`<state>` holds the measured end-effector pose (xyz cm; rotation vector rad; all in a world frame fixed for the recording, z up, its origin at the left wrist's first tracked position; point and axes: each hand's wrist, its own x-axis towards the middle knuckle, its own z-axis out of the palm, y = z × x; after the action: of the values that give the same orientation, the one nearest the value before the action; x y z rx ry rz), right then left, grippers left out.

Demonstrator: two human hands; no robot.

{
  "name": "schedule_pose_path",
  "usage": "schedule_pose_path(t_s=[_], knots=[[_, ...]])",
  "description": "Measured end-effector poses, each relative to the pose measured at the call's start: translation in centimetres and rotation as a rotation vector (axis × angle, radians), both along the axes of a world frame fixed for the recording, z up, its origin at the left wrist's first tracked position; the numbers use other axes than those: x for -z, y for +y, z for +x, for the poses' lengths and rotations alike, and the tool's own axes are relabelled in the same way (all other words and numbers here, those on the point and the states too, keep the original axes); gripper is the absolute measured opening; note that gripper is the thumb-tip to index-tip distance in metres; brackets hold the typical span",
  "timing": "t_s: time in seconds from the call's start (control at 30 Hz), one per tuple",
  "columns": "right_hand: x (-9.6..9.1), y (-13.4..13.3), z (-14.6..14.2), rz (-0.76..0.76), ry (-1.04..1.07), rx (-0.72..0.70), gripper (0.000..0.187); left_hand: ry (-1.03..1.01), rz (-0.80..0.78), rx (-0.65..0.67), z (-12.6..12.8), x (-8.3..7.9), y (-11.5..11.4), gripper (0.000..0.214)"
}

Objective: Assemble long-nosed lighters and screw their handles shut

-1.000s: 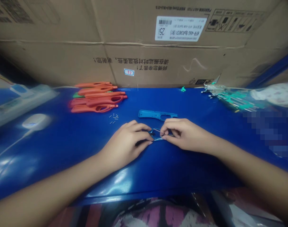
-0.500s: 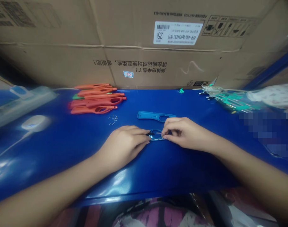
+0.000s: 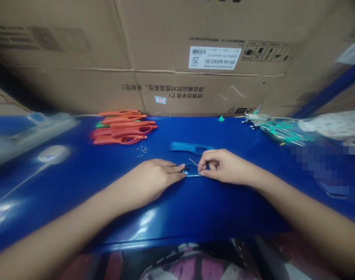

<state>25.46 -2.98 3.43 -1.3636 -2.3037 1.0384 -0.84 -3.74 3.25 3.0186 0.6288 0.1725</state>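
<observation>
My left hand (image 3: 162,175) holds down a blue casing half (image 3: 192,175) with a looped handle, its fingers closed on the left end, which they hide. Dark and shiny small parts show in the casing by the fingertips. My right hand (image 3: 215,165) pinches a thin greyish strip (image 3: 192,161) between thumb and forefinger, right over the loop. That strip sticks out up and to the left from the fingertips. Just behind the hands lies a second blue casing half (image 3: 183,147), its right end partly behind my right hand. Several small metal pins (image 3: 141,151) are scattered beyond my left hand.
Several orange-red casings (image 3: 123,129) lie stacked at the back left. Thin metal rods with green parts (image 3: 278,126) are heaped at the back right. A white round device (image 3: 53,154) with a cable and a power strip (image 3: 43,128) sit left. A cardboard box (image 3: 166,54) stands behind.
The strip in my right hand has tilted up from the loop and shows more of its length. My left hand stays on the casing half. The view has shifted slightly.
</observation>
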Motion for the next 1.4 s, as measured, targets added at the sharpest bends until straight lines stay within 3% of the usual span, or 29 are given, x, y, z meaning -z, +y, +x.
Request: schedule_pose_path(t_s=[0.27, 0.77, 1.0, 1.1, 1.2, 1.27, 1.4], knots=[[-0.2, 0.1, 0.8, -0.011, 0.046, -0.105, 0.014, -0.011, -0.117, -0.074, 0.0, -0.4, 0.0, 0.039], [-0.9, -0.5, 1.4, 0.055, 0.054, -0.256, 0.016, -0.160, -0.105, -0.150, 0.1, 0.5, 0.4, 0.027], [-0.5, -0.1, 1.2, 0.257, 0.085, -0.213, 0.012, -0.120, -0.099, -0.207, 0.0, 0.7, 0.2, 0.027], [-0.4, 1.3, 2.1, 0.428, 0.042, -0.070, 0.015, -0.139, -0.104, -0.200, -0.1, 1.0, 0.5, 0.025], [-0.8, 3.5, 5.0, 0.593, -0.231, 0.316, 0.015, -0.187, -0.129, -0.199, -0.3, 1.2, 0.9, 0.026], [-1.3, 5.0, 8.3, 0.595, -0.429, 0.620, 0.017, -0.219, -0.154, -0.198, -0.3, 1.1, 1.1, 0.026], [-2.2, 6.6, 15.2, 0.507, -0.572, 0.988, 0.021, -0.232, -0.152, -0.156, -0.1, 0.5, 0.9, 0.025]])
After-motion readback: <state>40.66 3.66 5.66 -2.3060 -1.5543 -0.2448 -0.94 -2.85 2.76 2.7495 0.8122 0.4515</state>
